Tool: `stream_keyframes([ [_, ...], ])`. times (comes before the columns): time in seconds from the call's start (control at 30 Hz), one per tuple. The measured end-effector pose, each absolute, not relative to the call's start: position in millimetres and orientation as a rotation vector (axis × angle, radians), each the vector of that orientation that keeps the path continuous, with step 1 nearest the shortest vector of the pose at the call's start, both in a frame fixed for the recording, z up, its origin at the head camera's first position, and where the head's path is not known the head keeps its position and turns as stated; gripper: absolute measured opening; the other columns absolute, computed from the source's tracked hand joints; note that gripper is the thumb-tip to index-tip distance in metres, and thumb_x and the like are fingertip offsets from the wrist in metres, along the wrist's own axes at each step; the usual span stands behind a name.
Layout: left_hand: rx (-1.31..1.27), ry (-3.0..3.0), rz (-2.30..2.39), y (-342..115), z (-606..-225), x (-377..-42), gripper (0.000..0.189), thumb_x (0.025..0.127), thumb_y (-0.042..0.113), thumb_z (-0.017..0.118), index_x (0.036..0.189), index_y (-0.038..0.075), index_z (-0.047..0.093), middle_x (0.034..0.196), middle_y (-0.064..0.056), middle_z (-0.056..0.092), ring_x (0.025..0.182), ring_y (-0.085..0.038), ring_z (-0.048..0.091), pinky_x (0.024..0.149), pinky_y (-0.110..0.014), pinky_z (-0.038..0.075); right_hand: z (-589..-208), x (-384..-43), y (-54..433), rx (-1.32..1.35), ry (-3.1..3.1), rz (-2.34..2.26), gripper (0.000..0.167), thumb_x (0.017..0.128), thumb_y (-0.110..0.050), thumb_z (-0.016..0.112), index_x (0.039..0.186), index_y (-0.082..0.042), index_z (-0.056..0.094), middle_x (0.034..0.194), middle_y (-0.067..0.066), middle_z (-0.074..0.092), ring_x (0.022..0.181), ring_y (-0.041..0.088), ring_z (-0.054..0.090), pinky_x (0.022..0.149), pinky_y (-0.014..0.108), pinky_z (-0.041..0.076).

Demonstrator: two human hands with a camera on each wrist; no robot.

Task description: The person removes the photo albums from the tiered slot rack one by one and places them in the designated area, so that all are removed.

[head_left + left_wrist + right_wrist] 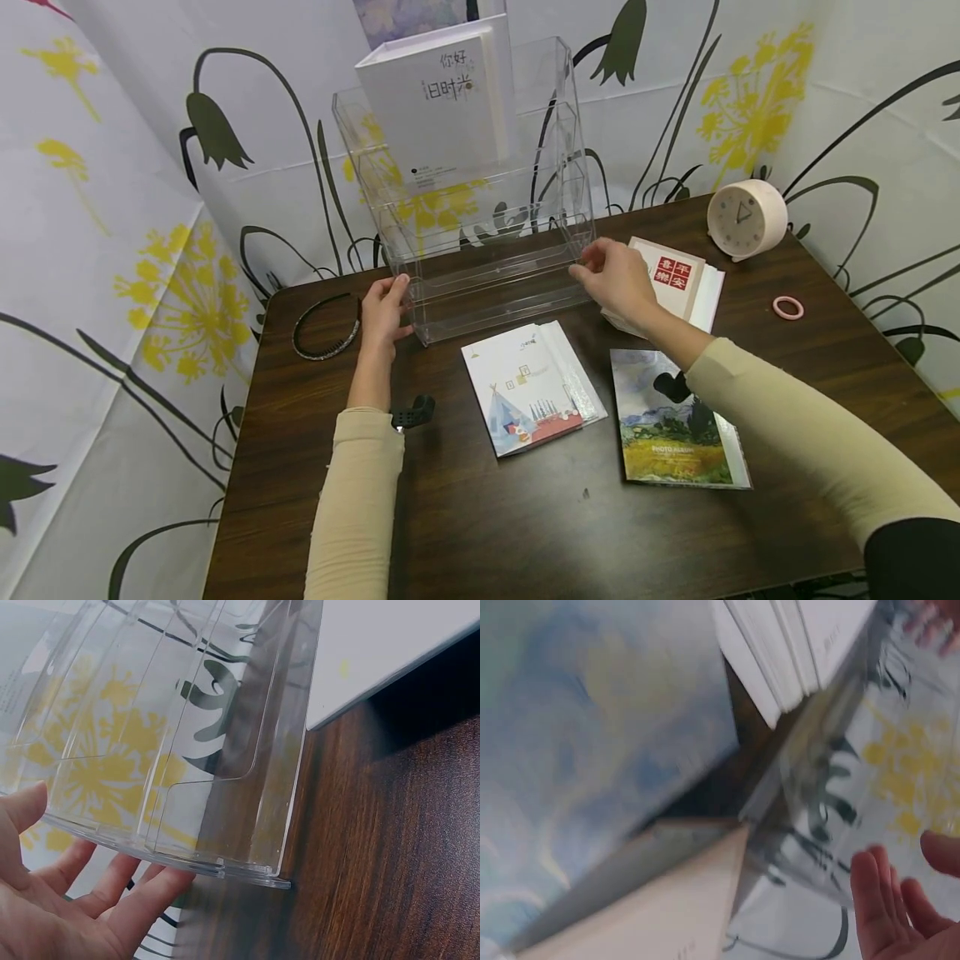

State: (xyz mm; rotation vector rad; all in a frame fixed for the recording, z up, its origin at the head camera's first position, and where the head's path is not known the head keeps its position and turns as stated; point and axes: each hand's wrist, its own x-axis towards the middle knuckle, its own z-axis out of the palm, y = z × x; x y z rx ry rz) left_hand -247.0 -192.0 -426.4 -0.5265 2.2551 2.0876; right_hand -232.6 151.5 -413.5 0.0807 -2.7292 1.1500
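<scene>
A clear acrylic tiered rack (pixel 495 312) stands at the back of the dark table. A white photo album (pixel 450 108) with Chinese lettering leans in its top tier. At the rack's left side is my left hand (pixel 384 312), fingertips right at the edge of the side panel (pixel 169 859) and thumb apart from the fingers (pixel 146 904). My right hand (pixel 617 279) is at the rack's right side, fingers loosely extended and thumb apart in the right wrist view. Part of the rack's right base is hidden behind it.
In front of the rack lie an album with a tent drawing (pixel 525 392) and a landscape photo album (pixel 667 433). An album with red characters (pixel 667 279) stands behind the right forearm. A headband (pixel 322 354), a round clock (pixel 738 218) and a pink ring (pixel 787 307) are farther out.
</scene>
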Motion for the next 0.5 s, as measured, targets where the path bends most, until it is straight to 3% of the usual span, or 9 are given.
stream_keyframes([
  [0.1, -0.519, 2.255, 2.094, -192.0, -427.4, -246.8, 0.05, 0.098, 0.042, 0.058, 0.134, 0.008, 0.048, 0.139, -0.011, 0.048, 0.125, -0.034, 0.052, 0.096, -0.059, 0.045, -407.0, -244.2, 158.1, 0.005, -2.655, 1.17, 0.035, 0.092, -0.023, 0.071, 0.116, -0.001, 0.06, 0.096, 0.013, 0.062, 0.086, 0.027, 0.058, 0.073, 0.04, 0.045],
  [0.23, -0.505, 2.271, 2.084, -192.6, -429.1, -246.2, 0.052, 0.098, 0.044, 0.058, 0.135, 0.008, 0.048, 0.138, -0.012, 0.047, 0.126, -0.034, 0.051, 0.096, -0.059, 0.045, -403.7, -259.9, 166.6, -0.017, -2.669, 1.209, 0.051, 0.094, -0.029, 0.068, 0.133, 0.001, 0.05, 0.115, 0.019, 0.059, 0.105, 0.033, 0.057, 0.087, 0.046, 0.046],
  [0.37, -0.49, 2.293, 2.07, -193.2, -430.3, -246.2, 0.054, 0.098, 0.044, 0.057, 0.137, 0.008, 0.047, 0.137, -0.012, 0.047, 0.125, -0.034, 0.049, 0.096, -0.058, 0.045, -404.2, -273.2, 171.2, -0.006, -2.767, 1.278, 0.068, 0.099, -0.04, 0.058, 0.148, 0.001, 0.035, 0.136, 0.024, 0.051, 0.124, 0.037, 0.05, 0.1, 0.051, 0.043],
  [0.5, -0.485, 2.295, 2.073, -193.1, -430.1, -246.2, 0.054, 0.098, 0.045, 0.057, 0.137, 0.008, 0.047, 0.137, -0.012, 0.046, 0.125, -0.034, 0.049, 0.096, -0.058, 0.046, -405.5, -282.8, 172.2, 0.021, -2.848, 1.317, 0.072, 0.102, -0.045, 0.048, 0.152, 0.002, 0.026, 0.142, 0.026, 0.047, 0.131, 0.038, 0.045, 0.105, 0.05, 0.038],
])
